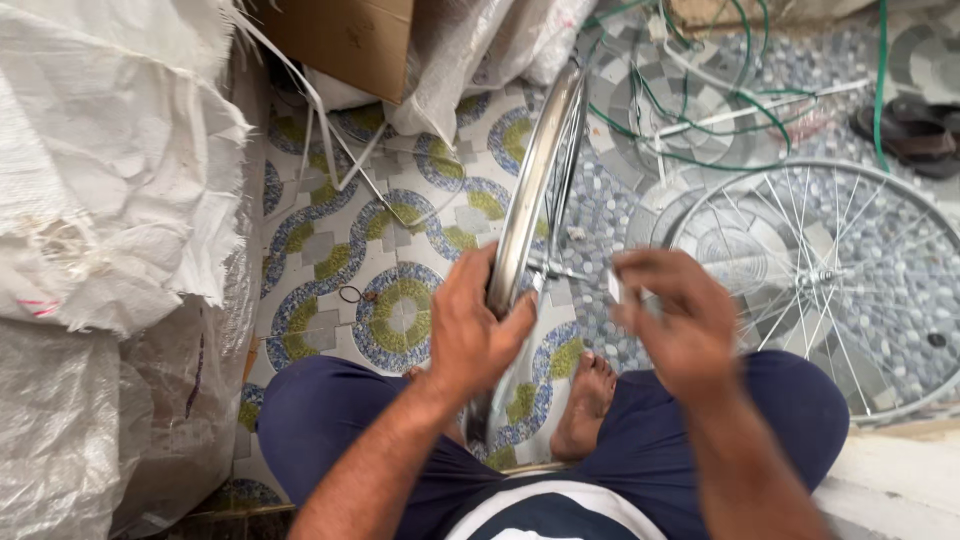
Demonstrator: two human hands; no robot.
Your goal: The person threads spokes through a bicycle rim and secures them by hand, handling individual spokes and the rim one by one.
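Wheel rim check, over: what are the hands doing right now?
Left hand gripping upright wheel rim. Right hand blurred beside spokes, pinching something small, cannot tell what. Second wheel flat on floor, to the right.

Counting it up around the upright wheel rim [535, 170]: that's one of two spoked bicycle wheels, the second wheel [830, 275] lying flat on the floor to its right. Two hands at its near end, left hand [475, 325] on the metal and right hand [675, 320] just right of it, plus two bare feet under it, though only one foot [588, 400] shows clearly. One cardboard box [345, 40] up-left of the rim, a few white woven sacks [110, 150] left of it (three-ish, hard to separate), and one pair of dark sandals [915, 130] far right.
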